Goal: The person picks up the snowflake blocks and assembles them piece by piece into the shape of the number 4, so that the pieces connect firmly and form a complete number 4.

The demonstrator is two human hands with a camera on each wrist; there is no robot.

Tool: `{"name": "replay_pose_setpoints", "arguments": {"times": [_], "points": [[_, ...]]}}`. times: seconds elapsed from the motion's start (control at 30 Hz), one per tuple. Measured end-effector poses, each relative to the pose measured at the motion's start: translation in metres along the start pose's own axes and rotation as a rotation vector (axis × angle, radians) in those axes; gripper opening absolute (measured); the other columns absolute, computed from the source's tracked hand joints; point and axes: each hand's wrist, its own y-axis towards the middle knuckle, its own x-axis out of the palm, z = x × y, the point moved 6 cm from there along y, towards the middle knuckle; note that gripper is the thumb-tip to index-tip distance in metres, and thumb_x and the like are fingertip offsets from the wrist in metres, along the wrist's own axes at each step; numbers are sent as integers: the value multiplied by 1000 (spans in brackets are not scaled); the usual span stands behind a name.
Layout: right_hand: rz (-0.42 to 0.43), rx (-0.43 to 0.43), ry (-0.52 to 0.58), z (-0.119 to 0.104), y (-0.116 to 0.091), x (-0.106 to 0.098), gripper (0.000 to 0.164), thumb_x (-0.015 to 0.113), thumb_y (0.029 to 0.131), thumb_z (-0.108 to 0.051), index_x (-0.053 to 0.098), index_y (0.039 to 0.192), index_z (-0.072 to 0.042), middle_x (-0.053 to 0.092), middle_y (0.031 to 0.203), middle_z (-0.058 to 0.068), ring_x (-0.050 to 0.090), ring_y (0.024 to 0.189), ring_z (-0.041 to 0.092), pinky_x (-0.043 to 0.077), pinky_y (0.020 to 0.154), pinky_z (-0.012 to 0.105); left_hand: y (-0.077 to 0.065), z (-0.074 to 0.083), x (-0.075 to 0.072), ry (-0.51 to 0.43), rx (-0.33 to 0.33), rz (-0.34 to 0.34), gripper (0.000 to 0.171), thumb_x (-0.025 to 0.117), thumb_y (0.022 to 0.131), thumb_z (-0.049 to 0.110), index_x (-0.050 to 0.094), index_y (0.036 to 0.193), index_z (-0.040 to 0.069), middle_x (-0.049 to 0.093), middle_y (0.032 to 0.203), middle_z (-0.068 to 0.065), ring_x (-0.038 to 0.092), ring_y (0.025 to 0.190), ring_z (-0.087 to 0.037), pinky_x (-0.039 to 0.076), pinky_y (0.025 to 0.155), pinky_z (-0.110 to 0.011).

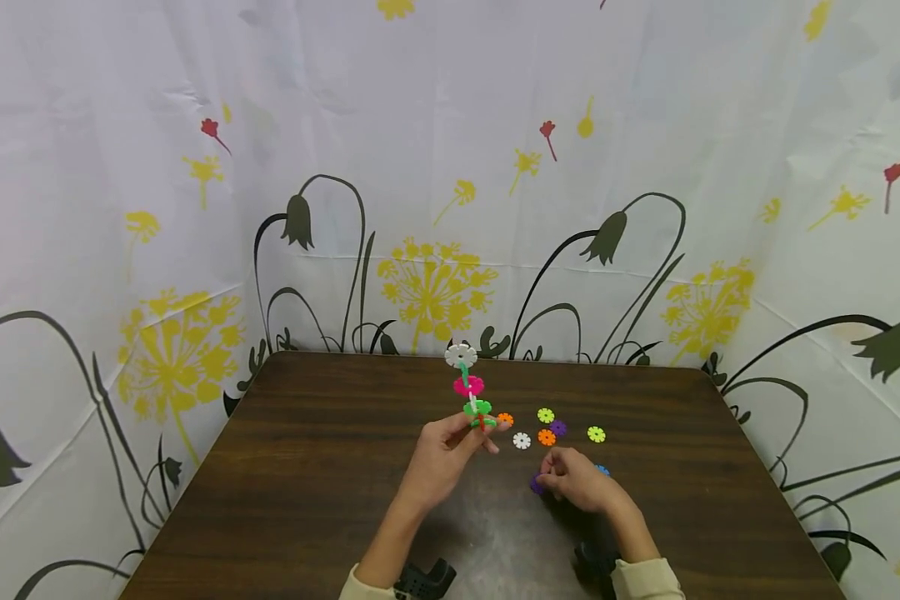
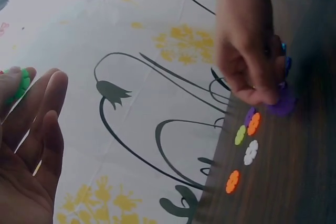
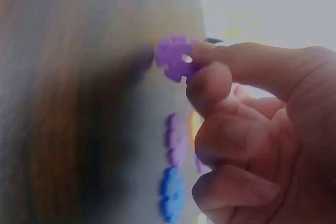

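Note:
My left hand (image 1: 438, 462) pinches the lower end of an upright chain of notched, flower-shaped plastic discs, near a green disc (image 1: 477, 407). Above that come a pink disc (image 1: 468, 386) and, at the top, a white disc (image 1: 461, 357). The left wrist view catches only a green disc (image 2: 24, 83) of this chain between thumb and fingers. Between thumb and forefinger, my right hand (image 1: 581, 479) pinches a purple disc (image 3: 170, 59) by its edge, low over the table. Its central hole shows in the right wrist view.
On the brown table (image 1: 307, 467) lie loose discs: white (image 1: 521, 441), orange (image 1: 547, 437), yellow-green (image 1: 596, 434), purple (image 1: 558, 427) and blue (image 3: 172, 195). Another orange disc (image 1: 505, 419) lies beside the left fingers. A flower-printed curtain (image 1: 435, 125) hangs behind the table.

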Motion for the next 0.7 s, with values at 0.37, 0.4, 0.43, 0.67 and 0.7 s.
{"name": "replay_pose_setpoints", "arguments": {"times": [0.37, 0.4, 0.43, 0.67, 0.7], "points": [[229, -129, 90, -77, -12, -29, 28, 61, 111, -37, 63, 98, -13, 62, 73, 2, 55, 59, 12, 50, 53, 28, 0, 0, -2, 43, 79, 76, 14, 67, 106, 6, 79, 109, -2, 78, 93, -25, 70, 77, -6, 64, 75, -28], [257, -156, 119, -87, -14, -32, 29, 60, 112, -37, 63, 97, -12, 61, 72, 2, 55, 58, 12, 50, 52, 28, 0, -1, -2, 50, 54, 77, 14, 68, 106, 8, 79, 107, 0, 78, 92, -24, 70, 77, -6, 64, 75, -27], [282, -188, 149, -97, -17, -35, 30, 59, 112, -36, 62, 96, -11, 60, 72, 3, 55, 58, 12, 51, 52, 29, 0, -2, -2, 56, 23, 78, 14, 68, 106, 11, 79, 106, 1, 78, 92, -23, 70, 77, -5, 64, 76, -27], [399, -403, 261, -159, -29, -47, 27, 59, 113, -24, 60, 90, -10, 52, 63, 3, 47, 54, 11, 42, 47, 28, 0, -8, -1, 72, -123, 96, 19, 72, 105, 21, 80, 103, 3, 80, 93, -20, 72, 81, -14, 65, 81, -38], [398, -415, 260, -165, -29, -47, 27, 59, 113, -23, 60, 90, -10, 51, 63, 2, 46, 53, 11, 41, 46, 28, 0, -8, -1, 70, -129, 96, 20, 72, 105, 21, 79, 104, 2, 80, 93, -20, 73, 81, -14, 66, 81, -40]]}}
